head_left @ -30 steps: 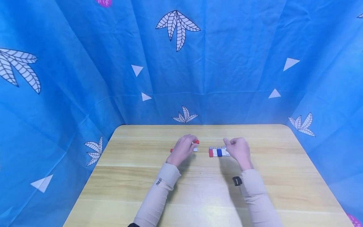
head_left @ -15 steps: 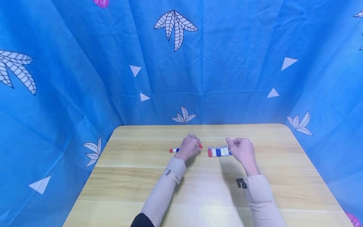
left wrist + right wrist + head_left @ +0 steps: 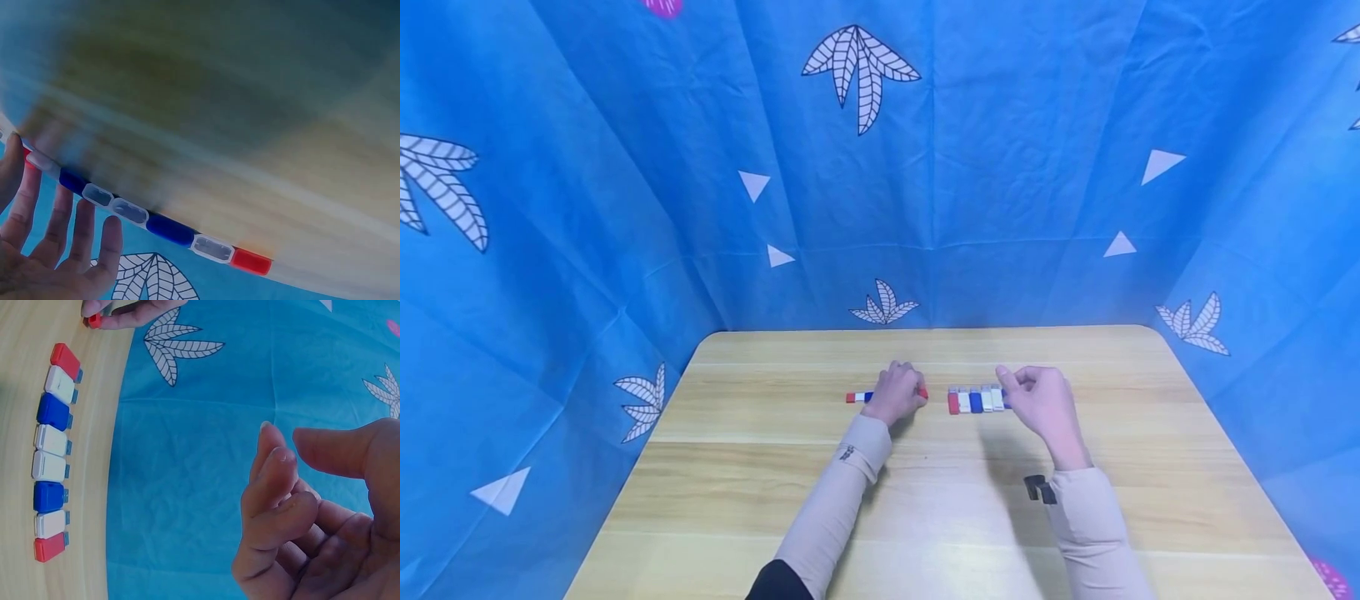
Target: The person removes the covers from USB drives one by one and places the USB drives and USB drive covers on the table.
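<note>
My left hand (image 3: 897, 395) pinches a small red USB cap (image 3: 95, 322) between thumb and index finger, low at the right end of a row of caps. That row, in red, white and blue, shows best in the left wrist view, from the held cap to a far red cap (image 3: 252, 261), with blue caps (image 3: 170, 230) and white ones between. My right hand (image 3: 1041, 404) hovers over the right end of a row of USB flash drives, fingers loosely curled, holding nothing. A red flash drive (image 3: 65, 360) heads this row, its metal plug bare, followed by white and blue drives.
Both rows lie on a pale wooden table (image 3: 925, 500). A blue patterned curtain (image 3: 1015, 167) hangs behind and beside the table. A black strap end (image 3: 1040, 489) sticks out at the right sleeve.
My left hand has moved right along the cap row, then lowered the red cap to its right end. The right hand has shifted slightly right, uncovering more drives.
</note>
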`<state>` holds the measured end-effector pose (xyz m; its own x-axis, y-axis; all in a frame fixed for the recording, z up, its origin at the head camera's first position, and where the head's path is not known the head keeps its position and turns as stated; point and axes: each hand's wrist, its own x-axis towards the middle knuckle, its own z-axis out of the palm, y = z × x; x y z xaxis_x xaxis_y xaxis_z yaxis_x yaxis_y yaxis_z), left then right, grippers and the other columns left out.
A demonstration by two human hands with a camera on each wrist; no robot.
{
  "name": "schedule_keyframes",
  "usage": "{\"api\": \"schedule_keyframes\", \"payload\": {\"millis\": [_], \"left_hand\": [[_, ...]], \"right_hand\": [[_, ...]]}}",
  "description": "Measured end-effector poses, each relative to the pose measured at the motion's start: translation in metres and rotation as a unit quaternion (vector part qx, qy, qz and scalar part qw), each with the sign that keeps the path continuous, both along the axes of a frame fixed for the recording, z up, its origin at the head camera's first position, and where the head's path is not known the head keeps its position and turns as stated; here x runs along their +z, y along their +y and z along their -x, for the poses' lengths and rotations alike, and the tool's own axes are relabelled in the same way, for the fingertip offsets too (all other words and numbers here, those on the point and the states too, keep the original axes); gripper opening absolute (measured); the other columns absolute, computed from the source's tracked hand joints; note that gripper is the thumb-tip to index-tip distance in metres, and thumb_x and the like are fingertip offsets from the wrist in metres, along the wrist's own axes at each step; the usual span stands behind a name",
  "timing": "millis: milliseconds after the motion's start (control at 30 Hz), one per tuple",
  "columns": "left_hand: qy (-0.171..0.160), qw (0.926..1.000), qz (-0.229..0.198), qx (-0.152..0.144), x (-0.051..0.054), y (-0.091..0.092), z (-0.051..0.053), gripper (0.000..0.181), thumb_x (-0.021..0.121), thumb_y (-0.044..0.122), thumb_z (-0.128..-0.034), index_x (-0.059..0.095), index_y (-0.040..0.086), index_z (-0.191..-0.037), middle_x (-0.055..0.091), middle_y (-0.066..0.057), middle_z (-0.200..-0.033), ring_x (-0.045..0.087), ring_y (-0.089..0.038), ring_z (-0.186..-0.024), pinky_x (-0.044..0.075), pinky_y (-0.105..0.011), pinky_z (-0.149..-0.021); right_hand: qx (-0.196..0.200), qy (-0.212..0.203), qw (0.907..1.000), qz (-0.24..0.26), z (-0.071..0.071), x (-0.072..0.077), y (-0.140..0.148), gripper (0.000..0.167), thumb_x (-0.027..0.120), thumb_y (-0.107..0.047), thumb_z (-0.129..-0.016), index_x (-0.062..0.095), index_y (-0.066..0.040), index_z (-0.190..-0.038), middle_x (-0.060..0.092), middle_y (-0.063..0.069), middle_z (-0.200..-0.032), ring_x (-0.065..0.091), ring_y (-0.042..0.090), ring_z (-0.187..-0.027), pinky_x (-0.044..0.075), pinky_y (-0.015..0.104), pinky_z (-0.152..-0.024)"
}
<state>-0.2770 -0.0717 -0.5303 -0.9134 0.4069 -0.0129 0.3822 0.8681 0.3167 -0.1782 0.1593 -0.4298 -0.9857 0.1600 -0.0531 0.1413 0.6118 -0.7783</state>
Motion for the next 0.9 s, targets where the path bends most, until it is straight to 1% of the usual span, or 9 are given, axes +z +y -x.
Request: {"api": "schedule_keyframes", "payload": {"millis": [200, 300, 400, 467, 533, 667, 767, 900], "left_hand": [[-0.004, 0.9999, 0.004, 0.009, 0.001, -0.002, 0.0, 0.017, 0.081, 0.023, -0.0864, 0.075, 0.014, -0.099, 0.07, -0.004, -0.111, 0.056, -0.024, -0.107, 0.049, -0.044, -0.098], [-0.006, 0.9998, 0.008, 0.015, 0.001, -0.003, -0.001, 0.022, 0.081, 0.025, -0.0863, 0.073, 0.013, -0.103, 0.069, -0.005, -0.11, 0.056, -0.025, -0.106, 0.05, -0.046, -0.099], [-0.006, 0.9996, 0.014, 0.025, 0.0, -0.007, -0.002, 0.026, 0.082, 0.028, -0.0854, 0.071, 0.012, -0.102, 0.067, -0.005, -0.104, 0.055, -0.025, -0.102, 0.051, -0.048, -0.096], [-0.003, 0.9994, 0.016, 0.031, -0.001, -0.01, -0.002, 0.027, 0.082, 0.029, -0.0846, 0.069, 0.011, -0.1, 0.066, -0.004, -0.098, 0.053, -0.024, -0.098, 0.05, -0.046, -0.093], [0.001, 0.9994, 0.016, 0.032, -0.001, -0.013, -0.001, 0.028, 0.083, 0.03, -0.0842, 0.069, 0.01, -0.097, 0.065, -0.004, -0.094, 0.052, -0.023, -0.095, 0.05, -0.045, -0.089], [0.005, 0.9996, 0.013, 0.025, -0.001, -0.017, -0.001, 0.025, 0.083, 0.028, -0.0849, 0.07, 0.01, -0.096, 0.067, -0.002, -0.092, 0.051, -0.021, -0.092, 0.049, -0.041, -0.086], [0.002, 0.9997, 0.004, 0.022, 0.0, -0.018, -0.001, 0.023, 0.082, 0.026, -0.0856, 0.072, 0.01, -0.098, 0.069, -0.003, -0.093, 0.051, -0.021, -0.09, 0.049, -0.04, -0.086], [-0.001, 0.9998, 0.0, 0.022, -0.001, -0.018, -0.001, 0.021, 0.082, 0.025, -0.086, 0.073, 0.012, -0.099, 0.071, -0.002, -0.094, 0.051, -0.019, -0.089, 0.048, -0.038, -0.087]], "right_hand": [[0.003, -0.002, 1.0, 0.001, -0.001, 0.002, 0.001, 0.044, 0.06, -0.041, -0.101, 0.076, -0.001, -0.099, 0.078, 0.011, -0.081, 0.071, 0.023, -0.078, 0.048, 0.029, -0.066], [0.006, 0.0, 1.0, 0.0, -0.001, 0.001, 0.002, 0.044, 0.06, -0.041, -0.101, 0.076, -0.001, -0.099, 0.078, 0.014, -0.083, 0.071, 0.023, -0.078, 0.048, 0.029, -0.065], [0.012, 0.0, 0.9999, 0.002, -0.001, 0.0, 0.001, 0.045, 0.059, -0.041, -0.101, 0.075, 0.001, -0.1, 0.078, 0.019, -0.089, 0.071, 0.023, -0.078, 0.048, 0.029, -0.065], [0.014, 0.0, 0.9999, 0.002, -0.001, 0.0, 0.001, 0.045, 0.059, -0.041, -0.101, 0.075, 0.001, -0.101, 0.078, 0.02, -0.091, 0.071, 0.022, -0.079, 0.049, 0.029, -0.065], [0.016, -0.001, 0.9999, 0.004, -0.001, 0.0, 0.001, 0.045, 0.059, -0.041, -0.101, 0.075, 0.001, -0.101, 0.078, 0.02, -0.092, 0.072, 0.022, -0.079, 0.049, 0.029, -0.065], [0.018, -0.007, 0.9998, 0.007, -0.001, -0.001, 0.002, 0.043, 0.059, -0.04, -0.101, 0.074, 0.0, -0.1, 0.078, 0.02, -0.092, 0.071, 0.022, -0.078, 0.049, 0.029, -0.065], [0.022, -0.01, 0.9997, 0.008, -0.001, -0.001, 0.001, 0.043, 0.059, -0.039, -0.102, 0.074, 0.001, -0.101, 0.078, 0.019, -0.091, 0.07, 0.022, -0.078, 0.049, 0.029, -0.064], [0.023, -0.012, 0.9996, 0.012, -0.001, -0.001, 0.001, 0.043, 0.059, -0.039, -0.102, 0.073, 0.002, -0.103, 0.078, 0.02, -0.092, 0.071, 0.025, -0.08, 0.05, 0.029, -0.065]]}}
